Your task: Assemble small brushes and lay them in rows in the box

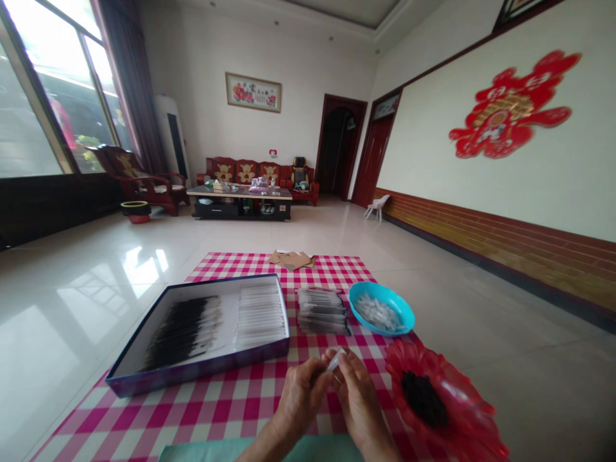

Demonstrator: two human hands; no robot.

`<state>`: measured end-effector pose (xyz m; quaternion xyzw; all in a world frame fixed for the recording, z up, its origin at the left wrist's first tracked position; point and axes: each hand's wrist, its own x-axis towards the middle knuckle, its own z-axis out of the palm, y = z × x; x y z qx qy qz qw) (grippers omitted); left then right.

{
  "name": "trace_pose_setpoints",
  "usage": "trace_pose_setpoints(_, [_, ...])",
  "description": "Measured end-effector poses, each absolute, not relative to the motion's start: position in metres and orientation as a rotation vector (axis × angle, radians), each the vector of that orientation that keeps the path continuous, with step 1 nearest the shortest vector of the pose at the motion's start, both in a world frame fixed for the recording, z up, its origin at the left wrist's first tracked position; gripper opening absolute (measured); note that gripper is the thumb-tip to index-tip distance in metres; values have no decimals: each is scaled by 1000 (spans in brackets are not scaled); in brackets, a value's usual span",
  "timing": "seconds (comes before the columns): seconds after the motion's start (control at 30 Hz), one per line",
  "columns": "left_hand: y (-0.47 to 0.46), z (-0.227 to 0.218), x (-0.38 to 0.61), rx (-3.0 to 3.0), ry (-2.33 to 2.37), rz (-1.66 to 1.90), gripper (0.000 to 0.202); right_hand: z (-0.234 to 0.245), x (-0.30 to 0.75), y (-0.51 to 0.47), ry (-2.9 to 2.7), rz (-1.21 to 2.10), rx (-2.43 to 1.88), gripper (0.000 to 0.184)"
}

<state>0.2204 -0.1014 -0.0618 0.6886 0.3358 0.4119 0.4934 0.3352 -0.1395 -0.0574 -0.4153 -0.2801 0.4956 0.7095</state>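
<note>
Both of my hands meet above the checked tablecloth (231, 410), fingers closed around one small whitish translucent piece (337, 360). My left hand (302, 388) pinches at its lower end, and its fingertips are partly hidden. The thumb and fingers of my right hand (357, 393) press on the piece from the other side. Just beyond my hands lies a stack of thin clear sticks with dark ends (321, 311). A blue bowl (409, 316) of small translucent pieces (378, 312) stands to its right. Near my right hand is a red flower-shaped dish (464, 401) holding small black things (423, 398).
On the left, a shallow dark-blue box (206, 367) holds a row of black-ended sticks (180, 330) and a row of white translucent ones (262, 314). Torn cardboard pieces (292, 259) lie at the table's far edge. Green cloth (206, 451) lies at the near edge.
</note>
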Motion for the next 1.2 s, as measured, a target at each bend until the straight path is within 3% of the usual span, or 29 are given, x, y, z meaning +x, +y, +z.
trace_pose_setpoints(0.17, [-108,-61,219,1864,954,1137,22,-64,329,-140,-662,983,-1044,27])
trace_pose_setpoints(0.4, [-100,-50,209,924,445,497,41,-8,349,-141,-510,904,-831,24])
trace_pose_setpoints(0.5, [-94,-57,204,833,357,524,38,19,381,-142,-529,888,-764,21])
trace_pose_setpoints(0.7, [-90,-75,212,893,384,636,31,22,458,-147,-662,730,-1204,34])
trace_pose_setpoints(1.0, [-84,-84,214,835,427,674,30,-7,520,-72,-884,516,-1807,17])
trace_pose_setpoints(1.2, [-81,-86,213,810,415,685,26,-7,532,-36,-983,378,-1955,25])
